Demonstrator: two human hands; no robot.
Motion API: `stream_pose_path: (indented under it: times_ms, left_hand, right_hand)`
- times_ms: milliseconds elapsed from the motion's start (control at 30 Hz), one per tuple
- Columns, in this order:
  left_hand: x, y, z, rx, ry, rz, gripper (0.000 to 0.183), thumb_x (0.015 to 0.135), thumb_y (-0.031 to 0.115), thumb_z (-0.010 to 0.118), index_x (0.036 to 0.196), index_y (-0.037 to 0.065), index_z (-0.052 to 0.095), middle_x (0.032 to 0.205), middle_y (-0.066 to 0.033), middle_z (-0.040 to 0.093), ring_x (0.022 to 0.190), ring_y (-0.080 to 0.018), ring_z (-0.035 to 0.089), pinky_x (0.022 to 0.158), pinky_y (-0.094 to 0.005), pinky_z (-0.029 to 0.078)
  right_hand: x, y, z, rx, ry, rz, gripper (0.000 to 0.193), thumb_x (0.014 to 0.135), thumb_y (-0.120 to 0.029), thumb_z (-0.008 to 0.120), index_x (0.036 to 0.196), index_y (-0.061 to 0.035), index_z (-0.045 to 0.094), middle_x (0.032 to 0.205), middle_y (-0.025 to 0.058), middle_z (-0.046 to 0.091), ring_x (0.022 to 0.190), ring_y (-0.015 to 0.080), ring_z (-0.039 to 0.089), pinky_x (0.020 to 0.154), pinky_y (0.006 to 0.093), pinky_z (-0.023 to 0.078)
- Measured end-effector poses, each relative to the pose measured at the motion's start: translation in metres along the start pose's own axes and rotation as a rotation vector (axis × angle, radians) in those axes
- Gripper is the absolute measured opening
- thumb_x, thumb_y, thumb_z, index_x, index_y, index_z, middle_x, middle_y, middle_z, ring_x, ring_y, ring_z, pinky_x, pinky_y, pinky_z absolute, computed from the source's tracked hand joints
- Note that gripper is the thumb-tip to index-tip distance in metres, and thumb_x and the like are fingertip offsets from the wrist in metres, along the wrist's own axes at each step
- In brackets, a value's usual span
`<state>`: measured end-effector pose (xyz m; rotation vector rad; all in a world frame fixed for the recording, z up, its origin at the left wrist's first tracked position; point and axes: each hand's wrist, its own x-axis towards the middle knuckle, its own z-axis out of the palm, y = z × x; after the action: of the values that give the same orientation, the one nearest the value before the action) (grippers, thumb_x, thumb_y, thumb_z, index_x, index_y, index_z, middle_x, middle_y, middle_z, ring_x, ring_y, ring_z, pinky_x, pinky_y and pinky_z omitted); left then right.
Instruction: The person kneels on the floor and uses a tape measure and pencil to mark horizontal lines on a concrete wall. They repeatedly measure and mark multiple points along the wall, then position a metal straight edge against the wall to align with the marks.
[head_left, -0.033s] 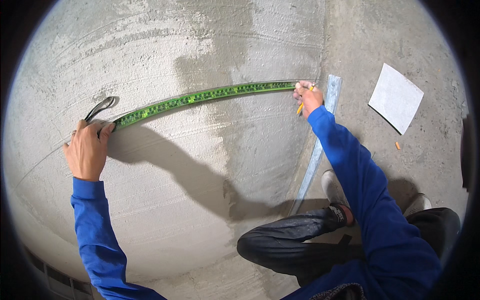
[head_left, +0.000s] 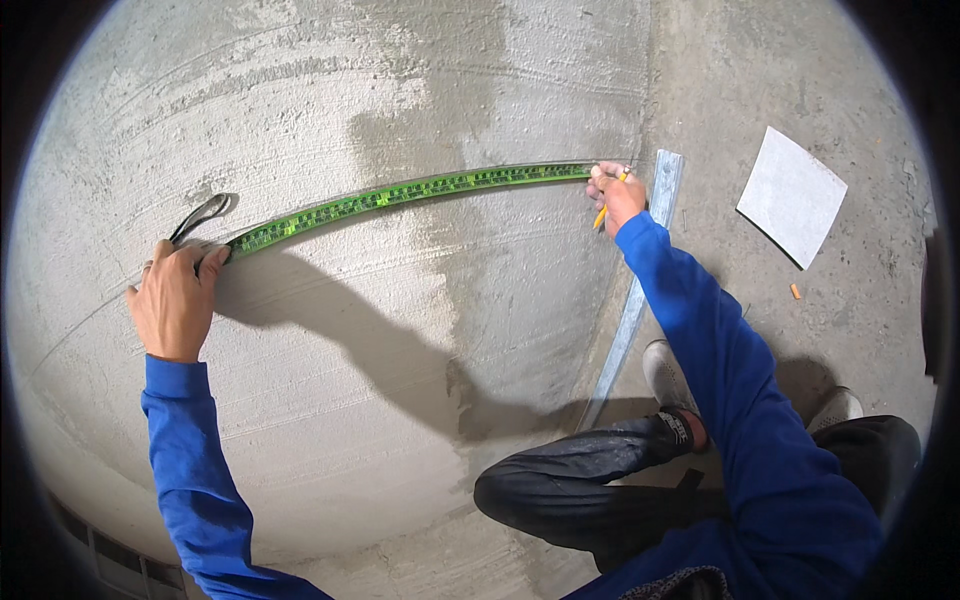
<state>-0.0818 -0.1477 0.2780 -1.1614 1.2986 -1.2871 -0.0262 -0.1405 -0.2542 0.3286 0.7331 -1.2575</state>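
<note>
2 grips: left hand (head_left: 172, 308) clasps tape (head_left: 400, 194), left end; right hand (head_left: 620, 196), pencil (head_left: 600, 217) at right end.
Slip risk: I'd blame loosened clasp.

A white sheet (head_left: 793, 198) is seen on the floor (head_left: 745, 60), with an orange stub (head_left: 795, 291) set near its lower corner; a metal strip (head_left: 668, 182), partly hidden, is seen left of both.

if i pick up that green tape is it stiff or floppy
Probably bendy: the green tape looks long and thin. It likely has some stiffness, as it spans between the left hand and right hand without visible kinks. It should be light, being so narrow.
</note>
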Motion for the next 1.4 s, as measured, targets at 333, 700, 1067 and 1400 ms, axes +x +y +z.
stream_pose_path:
  times_ms: [333, 700, 1067, 1400]
  left_hand:
    - [0.005, 0.004, -0.004, 0.053, -0.033, -0.03, 0.042, 0.091, 0.051, 0.057, 0.094, 0.013, 0.074, 0.095, -0.0056, 0.063, 0.089, -0.0277, 0.065, 0.085, -0.054, 0.043]
    - [0.006, 0.006, -0.004, 0.04, -0.023, -0.027, 0.042, 0.09, 0.051, 0.058, 0.093, 0.013, 0.075, 0.098, -0.0061, 0.064, 0.09, -0.0279, 0.066, 0.084, -0.0553, 0.043]
    - [0.01, 0.005, -0.003, 0.059, -0.092, -0.05, 0.04, 0.091, 0.049, 0.058, 0.1, 0.014, 0.074, 0.101, -0.0073, 0.063, 0.092, -0.0308, 0.065, 0.081, -0.0529, 0.043]
    - [0.009, 0.007, -0.001, 0.059, -0.061, -0.063, 0.037, 0.09, 0.049, 0.06, 0.097, 0.016, 0.074, 0.101, -0.0064, 0.063, 0.093, -0.0278, 0.065, 0.086, -0.057, 0.042]
  right_hand:
    - [0.007, -0.002, 0.0, 0.012, -0.001, 0.0, 0.025, 0.088, -0.014, 0.07, 0.11, -0.0063, 0.062, 0.088, 0.005, 0.067, 0.069, 0.0121, 0.062, 0.053, 0.0264, 0.041]
    - [0.006, -0.004, 0.002, -0.02, -0.002, 0.013, 0.025, 0.088, -0.015, 0.07, 0.11, -0.0076, 0.062, 0.089, 0.0048, 0.067, 0.07, 0.0123, 0.063, 0.053, 0.0263, 0.042]
    - [-0.003, -0.011, 0.005, -0.113, 0.006, -0.004, 0.021, 0.09, -0.016, 0.065, 0.109, -0.0084, 0.06, 0.088, 0.0032, 0.065, 0.069, 0.0104, 0.059, 0.055, 0.0257, 0.041]
    - [-0.004, -0.012, 0.006, -0.06, -0.012, 0.018, 0.02, 0.09, -0.016, 0.065, 0.108, -0.0098, 0.059, 0.087, 0.0018, 0.063, 0.068, 0.0108, 0.058, 0.056, 0.0264, 0.041]
